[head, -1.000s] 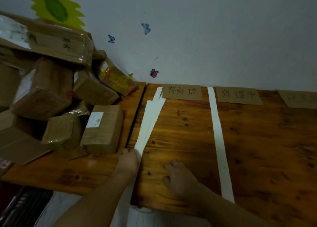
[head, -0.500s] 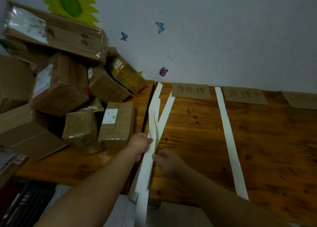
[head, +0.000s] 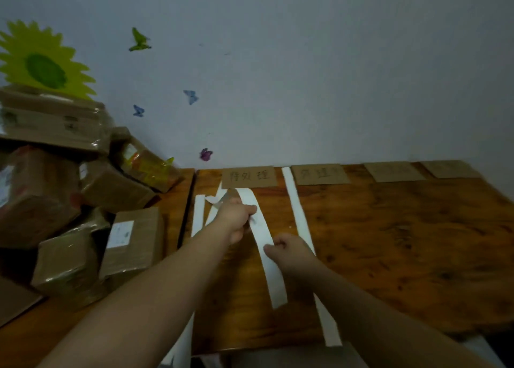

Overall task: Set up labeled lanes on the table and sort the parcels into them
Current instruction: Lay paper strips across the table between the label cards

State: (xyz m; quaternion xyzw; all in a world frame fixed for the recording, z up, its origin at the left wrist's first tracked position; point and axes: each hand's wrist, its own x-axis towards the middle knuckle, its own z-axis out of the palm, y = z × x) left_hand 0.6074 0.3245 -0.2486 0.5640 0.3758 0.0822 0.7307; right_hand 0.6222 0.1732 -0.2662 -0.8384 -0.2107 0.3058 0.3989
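At least six brown parcels are piled well left of the grip. Left hand and right hand both pinch one lifted strip. Two loose strips lie just left, one laid strip just right. Four cardboard labels sit beyond.

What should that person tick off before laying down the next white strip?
1. Strip held: ok. The left hand and right hand both hold the loose white strip.
2. First divider down: ok. The laid strip lies between the first card and second card.
3. Divider between the second card and third card: not ok, none yet.
4. Third card's writing: cannot tell, blurred.
5. Parcels out of the lanes: ok, piled at left.
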